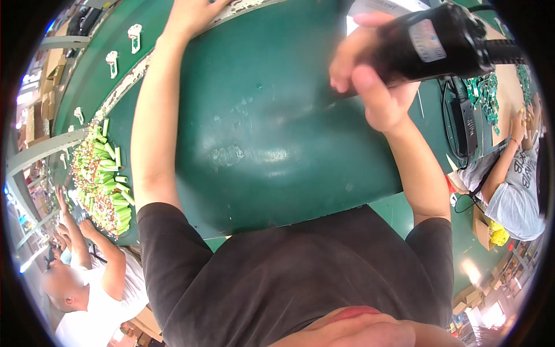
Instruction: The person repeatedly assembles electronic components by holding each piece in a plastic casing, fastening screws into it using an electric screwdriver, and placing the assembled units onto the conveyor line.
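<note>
My right hand (387,98) is closed around a thick black corded hand tool (422,46), which looks like an electric screwdriver. It is held above the far right of the green work surface (254,115). The tool has a pale label, and a ribbed cable end points right; its working tip is hidden. My left hand (193,13) reaches to the far edge, by the worn pale rail (237,8). The picture's top edge cuts off most of its fingers, so its grip does not show. A white object (384,7) with print lies partly behind the tool.
Green sleeved parts with wires (107,179) are heaped at the left. Beyond the rail, small white parts (134,38) lie on a green belt (95,49). At the right are a black power box (462,124) and green circuit boards (484,98). Other people sit on both sides.
</note>
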Available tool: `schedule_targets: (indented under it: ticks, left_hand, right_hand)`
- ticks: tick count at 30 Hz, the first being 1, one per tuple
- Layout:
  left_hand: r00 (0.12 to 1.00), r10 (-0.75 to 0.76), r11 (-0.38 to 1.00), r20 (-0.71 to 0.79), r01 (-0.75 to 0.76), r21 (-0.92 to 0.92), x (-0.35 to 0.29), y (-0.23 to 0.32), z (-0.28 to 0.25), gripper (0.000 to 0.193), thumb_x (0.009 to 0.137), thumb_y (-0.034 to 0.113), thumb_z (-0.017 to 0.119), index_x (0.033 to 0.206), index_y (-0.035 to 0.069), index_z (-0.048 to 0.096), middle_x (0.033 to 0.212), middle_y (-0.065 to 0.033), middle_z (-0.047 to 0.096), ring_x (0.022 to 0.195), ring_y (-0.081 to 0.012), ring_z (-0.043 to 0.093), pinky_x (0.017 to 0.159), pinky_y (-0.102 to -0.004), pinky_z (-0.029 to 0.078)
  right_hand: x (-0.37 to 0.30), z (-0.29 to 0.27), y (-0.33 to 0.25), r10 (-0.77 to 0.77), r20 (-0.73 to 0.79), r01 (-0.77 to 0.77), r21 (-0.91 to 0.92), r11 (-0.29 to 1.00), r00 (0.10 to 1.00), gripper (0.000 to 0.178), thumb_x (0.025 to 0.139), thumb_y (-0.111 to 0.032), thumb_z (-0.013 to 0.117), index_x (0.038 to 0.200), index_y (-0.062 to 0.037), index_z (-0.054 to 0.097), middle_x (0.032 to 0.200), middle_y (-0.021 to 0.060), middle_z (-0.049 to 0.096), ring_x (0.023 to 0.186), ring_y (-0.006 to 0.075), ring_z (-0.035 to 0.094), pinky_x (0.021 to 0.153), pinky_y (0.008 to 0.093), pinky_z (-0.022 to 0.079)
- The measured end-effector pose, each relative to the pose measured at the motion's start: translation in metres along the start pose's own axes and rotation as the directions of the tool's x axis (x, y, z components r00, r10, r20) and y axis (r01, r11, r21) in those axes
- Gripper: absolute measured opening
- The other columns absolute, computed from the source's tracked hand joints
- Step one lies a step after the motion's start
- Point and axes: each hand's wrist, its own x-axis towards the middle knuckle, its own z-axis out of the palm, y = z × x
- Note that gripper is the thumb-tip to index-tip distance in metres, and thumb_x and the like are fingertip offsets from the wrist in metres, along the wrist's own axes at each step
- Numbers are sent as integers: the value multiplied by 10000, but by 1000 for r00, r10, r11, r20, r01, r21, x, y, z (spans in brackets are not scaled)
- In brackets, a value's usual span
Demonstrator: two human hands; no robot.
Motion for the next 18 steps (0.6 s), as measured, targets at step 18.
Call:
schedule_targets:
  ticks: [18]
  left_hand:
    - [940, 13, 802, 342, -214, 557, -42, 111, 100, 86, 864, 98, 735, 919, 63, 679, 919, -89, 669, 896, -308, 646, 782, -413, 523]
  right_hand:
    - [24, -53, -82, 59, -200, -44, 80, 996, 978, 178, 952, -177, 487, 787, -111, 477, 700, -1, 436, 617, 127, 443, 669, 330, 383]
